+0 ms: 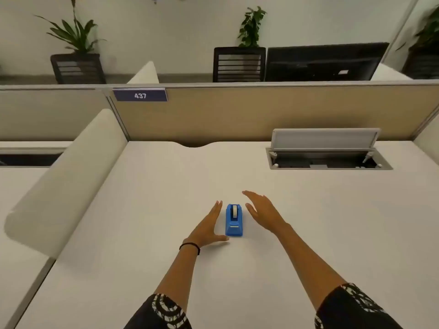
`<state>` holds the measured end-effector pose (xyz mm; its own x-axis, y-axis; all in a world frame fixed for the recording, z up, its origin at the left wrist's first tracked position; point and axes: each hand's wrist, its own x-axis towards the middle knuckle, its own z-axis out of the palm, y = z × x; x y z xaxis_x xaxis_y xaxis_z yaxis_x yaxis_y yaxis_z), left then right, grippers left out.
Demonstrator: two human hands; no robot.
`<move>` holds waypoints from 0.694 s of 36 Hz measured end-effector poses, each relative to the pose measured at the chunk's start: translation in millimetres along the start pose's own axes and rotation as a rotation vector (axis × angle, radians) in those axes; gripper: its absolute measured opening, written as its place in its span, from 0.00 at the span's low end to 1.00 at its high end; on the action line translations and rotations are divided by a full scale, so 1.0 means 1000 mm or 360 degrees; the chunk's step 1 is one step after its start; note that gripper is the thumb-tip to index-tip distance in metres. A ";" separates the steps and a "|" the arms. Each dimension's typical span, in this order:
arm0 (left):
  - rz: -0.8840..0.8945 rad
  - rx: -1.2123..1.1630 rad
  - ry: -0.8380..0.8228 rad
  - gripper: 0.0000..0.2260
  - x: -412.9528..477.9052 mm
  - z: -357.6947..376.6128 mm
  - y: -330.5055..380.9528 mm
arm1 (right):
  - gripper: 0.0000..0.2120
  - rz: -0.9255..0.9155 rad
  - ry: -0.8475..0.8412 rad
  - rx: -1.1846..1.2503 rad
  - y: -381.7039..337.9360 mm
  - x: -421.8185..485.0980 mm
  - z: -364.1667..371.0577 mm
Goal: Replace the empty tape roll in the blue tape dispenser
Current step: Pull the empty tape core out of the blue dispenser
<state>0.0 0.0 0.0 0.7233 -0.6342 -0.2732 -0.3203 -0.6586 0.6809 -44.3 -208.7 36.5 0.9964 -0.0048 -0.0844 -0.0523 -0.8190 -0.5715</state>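
Where both hands' fingers flank: dispenser.

The blue tape dispenser stands upright on the white desk, a pale roll seated in its top.

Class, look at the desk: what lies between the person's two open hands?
In the head view, the blue tape dispenser stands between the left hand and the right hand. Neither hand grips it, and the rest of that stretch is bare desk.
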 end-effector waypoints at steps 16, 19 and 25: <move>0.0031 -0.0172 -0.0083 0.51 0.031 0.002 -0.005 | 0.19 -0.0017 -0.0122 0.0472 0.006 0.036 0.007; 0.0040 -0.0169 -0.0098 0.50 0.033 0.004 -0.006 | 0.19 -0.0043 -0.0161 0.0524 0.006 0.040 0.006; 0.0060 -0.0163 -0.0096 0.48 0.034 0.007 -0.010 | 0.17 -0.0042 -0.0276 0.0481 0.007 0.047 0.009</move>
<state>23.6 -17.6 -21.3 0.6728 -0.6830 -0.2844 -0.2800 -0.5909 0.7566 2.0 -209.5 21.2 0.9729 0.1331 -0.1891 -0.0699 -0.6102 -0.7891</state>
